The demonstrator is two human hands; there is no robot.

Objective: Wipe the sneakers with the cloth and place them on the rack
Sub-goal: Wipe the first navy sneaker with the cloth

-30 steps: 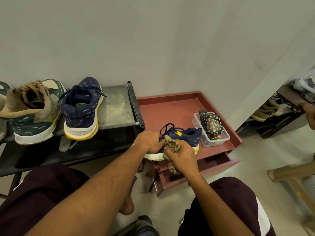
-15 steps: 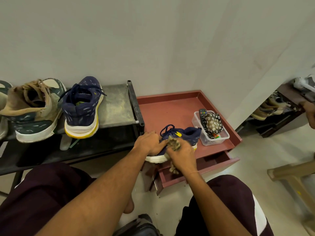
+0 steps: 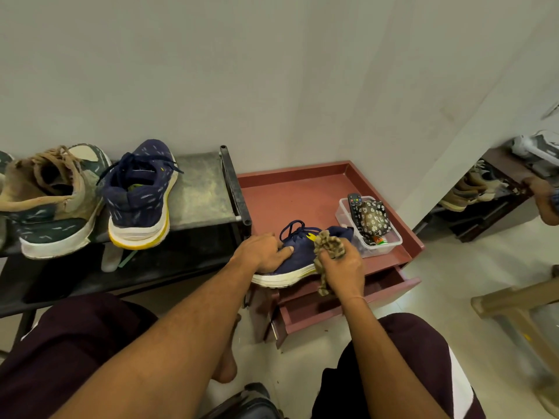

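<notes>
Wiping stage: left hand (image 3: 266,252) clasped over navy sneaker (image 3: 298,257) for steadiness; bunched cloth (image 3: 328,247) gripped in right hand (image 3: 344,269) at 3 o'clock, against upper; rack (image 3: 201,189) at 9 o'clock.

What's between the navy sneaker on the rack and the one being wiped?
Head view: beyond the racked sneaker, bare grey rack shelf, then the rack's black end rail, then the left hand holding the wiped sneaker.

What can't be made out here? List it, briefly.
Head view:
- Navy sneaker toe: under the left hand.
- Its near side: behind the cloth in the right hand.
- Far-left shoe: cut by the frame edge.
- Clear box contents: under the floral pouch.
- Shoes far right: blurred.
</notes>
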